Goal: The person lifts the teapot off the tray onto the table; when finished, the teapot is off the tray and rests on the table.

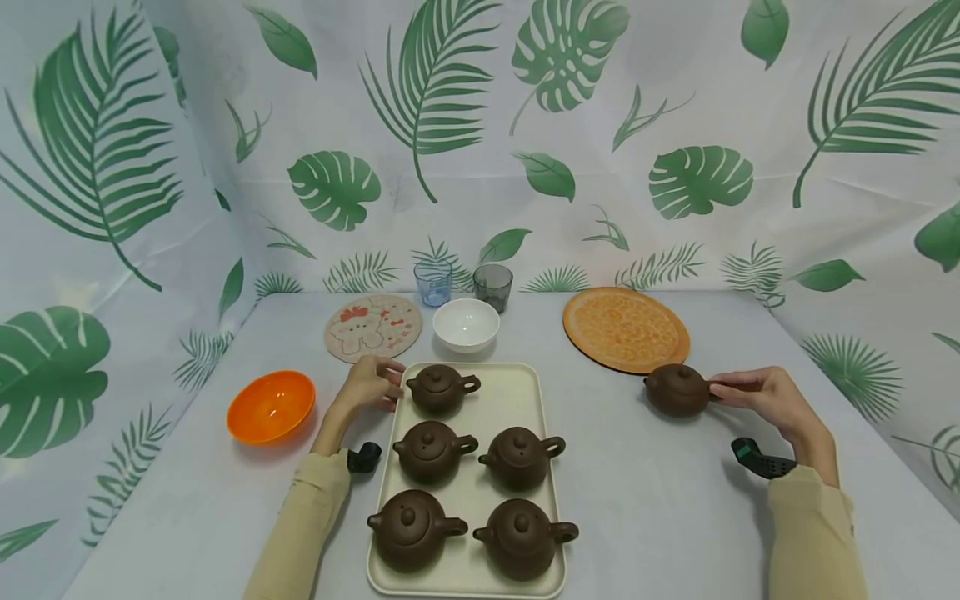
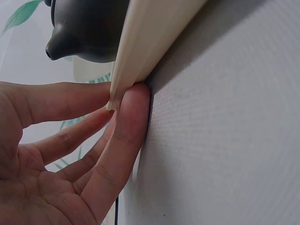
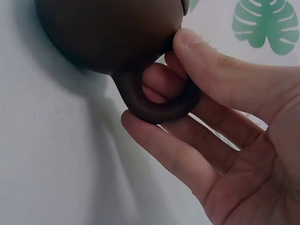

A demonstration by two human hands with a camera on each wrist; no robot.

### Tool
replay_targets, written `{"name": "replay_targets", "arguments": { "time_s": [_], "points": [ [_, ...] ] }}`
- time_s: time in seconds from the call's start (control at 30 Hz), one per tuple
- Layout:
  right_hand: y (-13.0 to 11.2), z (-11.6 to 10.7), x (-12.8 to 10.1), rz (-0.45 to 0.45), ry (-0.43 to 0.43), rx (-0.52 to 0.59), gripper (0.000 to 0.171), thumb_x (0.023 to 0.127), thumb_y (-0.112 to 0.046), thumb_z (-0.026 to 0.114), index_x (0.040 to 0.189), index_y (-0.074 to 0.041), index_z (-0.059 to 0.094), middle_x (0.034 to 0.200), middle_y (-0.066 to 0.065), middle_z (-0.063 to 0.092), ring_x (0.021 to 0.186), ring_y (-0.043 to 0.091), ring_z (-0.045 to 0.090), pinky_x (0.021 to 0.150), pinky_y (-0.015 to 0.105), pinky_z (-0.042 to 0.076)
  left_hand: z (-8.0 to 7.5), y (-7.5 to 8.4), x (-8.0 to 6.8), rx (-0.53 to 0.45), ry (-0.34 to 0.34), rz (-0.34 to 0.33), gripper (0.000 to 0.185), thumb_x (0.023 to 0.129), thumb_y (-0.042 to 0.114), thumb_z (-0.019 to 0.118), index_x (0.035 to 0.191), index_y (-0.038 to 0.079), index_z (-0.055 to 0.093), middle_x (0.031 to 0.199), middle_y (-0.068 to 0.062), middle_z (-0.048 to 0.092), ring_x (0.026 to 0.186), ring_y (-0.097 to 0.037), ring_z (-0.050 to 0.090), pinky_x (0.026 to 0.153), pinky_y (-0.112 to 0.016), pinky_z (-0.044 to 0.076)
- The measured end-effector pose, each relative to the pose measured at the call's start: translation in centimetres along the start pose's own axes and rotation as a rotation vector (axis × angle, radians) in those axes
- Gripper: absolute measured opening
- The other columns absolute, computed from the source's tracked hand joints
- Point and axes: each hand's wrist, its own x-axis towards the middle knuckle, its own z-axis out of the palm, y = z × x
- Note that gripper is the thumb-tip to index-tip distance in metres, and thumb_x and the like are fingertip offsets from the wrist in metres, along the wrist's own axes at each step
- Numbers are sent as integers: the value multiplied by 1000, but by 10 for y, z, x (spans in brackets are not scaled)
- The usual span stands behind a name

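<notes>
A cream tray (image 1: 517, 400) carries several brown clay teapots, the farthest one (image 1: 441, 389) at its back left. My left hand (image 1: 393, 385) is at the tray's far left corner. In the left wrist view this hand (image 2: 117, 101) pinches the tray rim (image 2: 150, 42), with a teapot's spout (image 2: 89, 28) above it. A further brown teapot (image 1: 675, 390) stands on the table to the right of the tray. My right hand (image 1: 716, 390) holds its handle. In the right wrist view a finger goes through the handle loop (image 3: 154, 110) and the thumb (image 3: 211, 65) presses against the teapot's body (image 3: 108, 33).
An orange bowl (image 1: 270, 406) sits left of the tray. Behind the tray are a cartoon coaster (image 1: 372, 327), a white bowl (image 1: 466, 323), a blue glass (image 1: 432, 282) and a grey glass (image 1: 492, 287). A round orange mat (image 1: 626, 328) lies just behind the lone teapot. Leaf-print cloth walls surround the table.
</notes>
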Motion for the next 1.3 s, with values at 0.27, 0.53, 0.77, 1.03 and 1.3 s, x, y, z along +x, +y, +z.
{"name": "replay_targets", "arguments": {
  "time_s": [0.27, 0.53, 0.77, 1.03, 1.3],
  "points": [
    [2, 2, 2, 37, -17, -54, 46, 91, -26, 66, 118, 11, 62, 93, -11, 72, 86, -9, 60, 71, 8, 43, -1, 0, -1, 1, 4, -5, 43, 75, -14, 66, 117, -9, 60, 90, -16, 61, 59, -16, 61, 55, -31, 59],
    [-4, -1, 1, 56, 9, -88, 48, 89, -34, 67, 118, 5, 65, 92, -15, 71, 86, -14, 55, 72, 9, 42, -1, 0, -1, -23, -5, -13, 43, 76, -14, 65, 118, -9, 59, 91, -17, 61, 59, -15, 60, 56, -31, 59],
    [-27, 11, 7, 31, 158, -95, 54, 87, -38, 68, 118, 7, 64, 86, -27, 65, 81, -15, 53, 70, 13, 43, -1, -1, 0, -35, -14, -2, 44, 75, -14, 64, 119, -9, 59, 92, -18, 62, 61, -16, 60, 56, -31, 59],
    [-87, 61, 28, -176, 251, -38, 42, 87, -28, 71, 113, 5, 68, 95, -6, 72, 83, -13, 57, 71, 5, 49, -3, -2, 2, -24, -7, -5, 44, 74, -14, 64, 118, -9, 59, 90, -17, 62, 59, -15, 60, 55, -30, 59],
    [-130, 110, 44, -306, 90, -33, 36, 86, -23, 72, 114, 1, 69, 109, 17, 70, 91, 6, 66, 74, 14, 53, -1, -2, 3, -4, 9, -2, 42, 74, -13, 66, 115, -8, 61, 86, -14, 60, 61, -15, 62, 53, -30, 59]
  ]
}}
